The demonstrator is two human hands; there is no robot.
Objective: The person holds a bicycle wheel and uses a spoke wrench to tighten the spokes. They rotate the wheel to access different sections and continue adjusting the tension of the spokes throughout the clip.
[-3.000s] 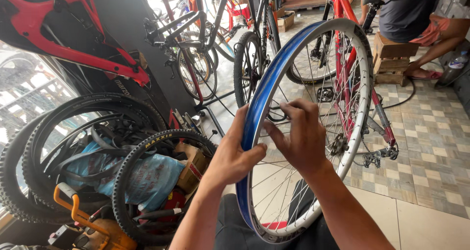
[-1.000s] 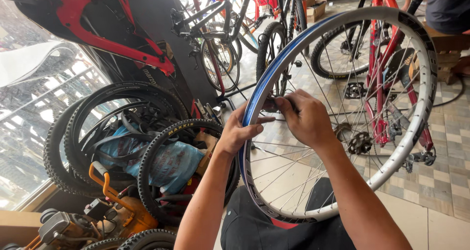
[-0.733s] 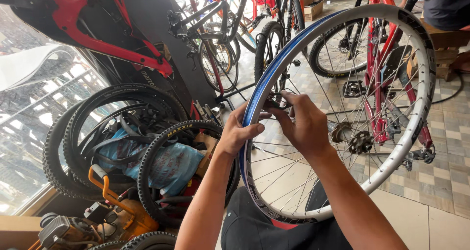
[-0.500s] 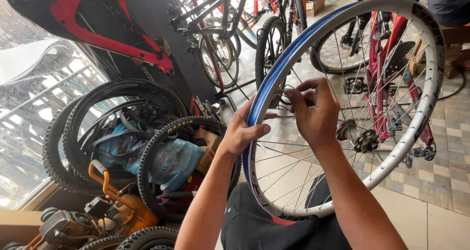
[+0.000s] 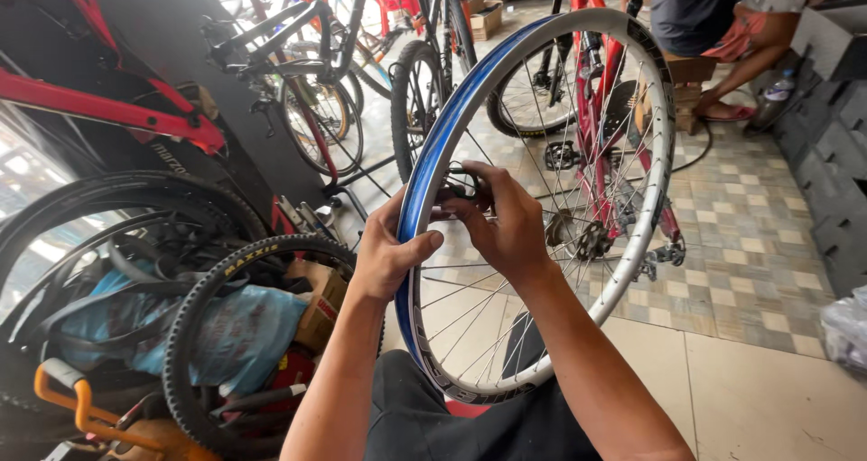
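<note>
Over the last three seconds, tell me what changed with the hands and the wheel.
The right hand shifted from the spokes near the wheel's middle up towards the inner side of the bare silver bicycle wheel rim with blue rim tape, where its fingers now pinch a small dark part. The left hand slid slightly along the blue edge. Unchanged: the left hand grips the rim, the wheel stands upright on the lap, and the knobby black tyres lie at left.
</note>
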